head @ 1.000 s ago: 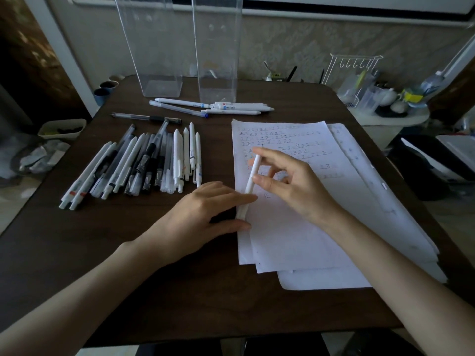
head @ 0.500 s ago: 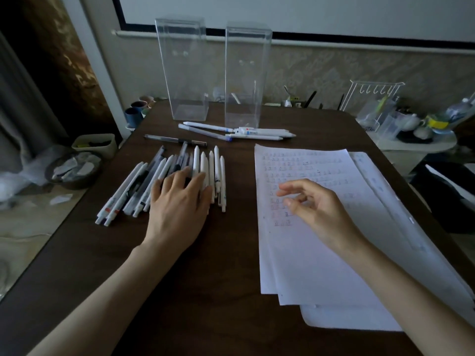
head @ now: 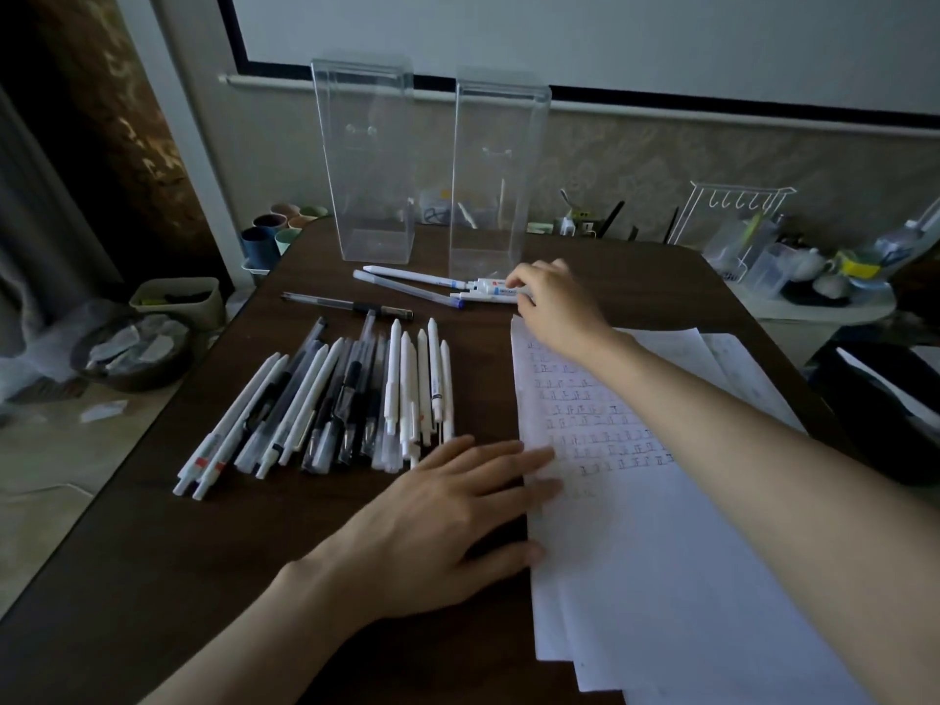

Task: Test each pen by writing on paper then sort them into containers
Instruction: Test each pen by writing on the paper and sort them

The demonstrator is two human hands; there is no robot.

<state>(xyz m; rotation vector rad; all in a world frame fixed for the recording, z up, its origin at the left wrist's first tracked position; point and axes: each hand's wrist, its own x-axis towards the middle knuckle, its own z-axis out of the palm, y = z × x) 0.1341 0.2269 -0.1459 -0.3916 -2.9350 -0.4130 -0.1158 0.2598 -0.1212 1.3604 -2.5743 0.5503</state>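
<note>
The fingers (head: 526, 283) of the right hand (head: 557, 310) are curled over the ends of a small bunch of pens (head: 432, 286). This bunch lies near the back of the surface (head: 203, 552), just in front of the second clear box (head: 496, 175). The fingers touch the pens, but I cannot tell if they pinch one yet. The left hand (head: 447, 521) lies flat with its fingers straight and holds nothing. Its tips rest on the near edge of the paper (head: 661, 577), most likely to stop the sheets from sliding when a pen writes on them. The top half of the paper has rows of little marks and the bottom half is bare, so there is room for more tries. A big row of pens (head: 356, 399) lies side by side just left of the paper, which makes each one easy to pick out. One dark pen (head: 346, 303) lies alone between that row and the small bunch. The first clear box (head: 366, 160) stands beside the second, both tall and upright at the back. They look empty, so I think the sorting has hardly begun. The small bunch may be pens put to one side, but I cannot say why.
</note>
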